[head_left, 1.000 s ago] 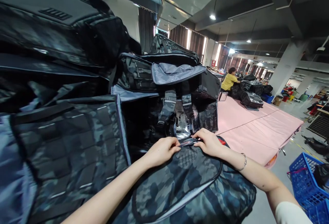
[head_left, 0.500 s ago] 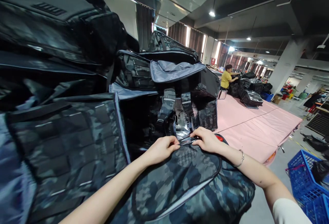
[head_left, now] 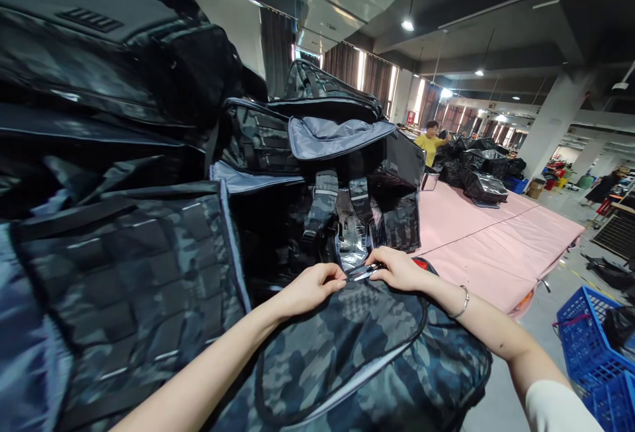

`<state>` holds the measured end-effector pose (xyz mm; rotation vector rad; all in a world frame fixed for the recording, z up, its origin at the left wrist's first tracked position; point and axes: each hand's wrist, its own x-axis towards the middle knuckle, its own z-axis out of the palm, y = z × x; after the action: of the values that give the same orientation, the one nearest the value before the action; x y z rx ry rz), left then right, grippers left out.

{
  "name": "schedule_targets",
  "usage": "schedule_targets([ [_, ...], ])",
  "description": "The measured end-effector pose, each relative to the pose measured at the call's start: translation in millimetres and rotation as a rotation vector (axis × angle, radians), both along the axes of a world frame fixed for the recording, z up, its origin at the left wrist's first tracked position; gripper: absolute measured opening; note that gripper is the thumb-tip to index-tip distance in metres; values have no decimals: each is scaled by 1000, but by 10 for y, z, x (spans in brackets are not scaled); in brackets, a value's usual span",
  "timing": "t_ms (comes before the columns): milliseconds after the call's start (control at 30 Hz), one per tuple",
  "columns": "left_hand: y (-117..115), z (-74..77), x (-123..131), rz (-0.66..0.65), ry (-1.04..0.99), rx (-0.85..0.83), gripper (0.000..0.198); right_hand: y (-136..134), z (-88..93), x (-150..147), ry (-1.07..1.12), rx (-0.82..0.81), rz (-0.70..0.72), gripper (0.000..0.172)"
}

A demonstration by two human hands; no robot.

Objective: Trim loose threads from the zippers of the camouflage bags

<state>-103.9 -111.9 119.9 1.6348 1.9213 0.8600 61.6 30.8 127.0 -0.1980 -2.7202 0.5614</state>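
Here, the right hand (head_left: 397, 269) curls round small snips (head_left: 364, 274) below mid-frame and the left hand (head_left: 312, 288) pinches the camouflage bag (head_left: 342, 346), lower centre, which the snips could nick if that pinch slips.

the soft bag (head_left: 370, 345) sits at about 5 o'clock in the view. it has black, grey and blue camo spots. a black edge loops round its top part, and a pale grey strip bends along that part from 4 to 6 o'clock. the little snips (head_left: 364, 274) have shiny silver blades. they are by the bag's 12 o'clock edge, with the tip toward 9 o'clock.
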Motion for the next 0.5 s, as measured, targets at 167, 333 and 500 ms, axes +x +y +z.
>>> schedule_targets([
  [167,-3,-25,6,-10,16,14,30,-8,5,-20,38,-200,15,16],
  [333,-6,-33,0,-13,39,18,31,-25,-10,3,15,-68,-43,17],
  [500,-9,-33,0,-7,50,12,33,-21,-24,26,-9,39,-33,19],
])
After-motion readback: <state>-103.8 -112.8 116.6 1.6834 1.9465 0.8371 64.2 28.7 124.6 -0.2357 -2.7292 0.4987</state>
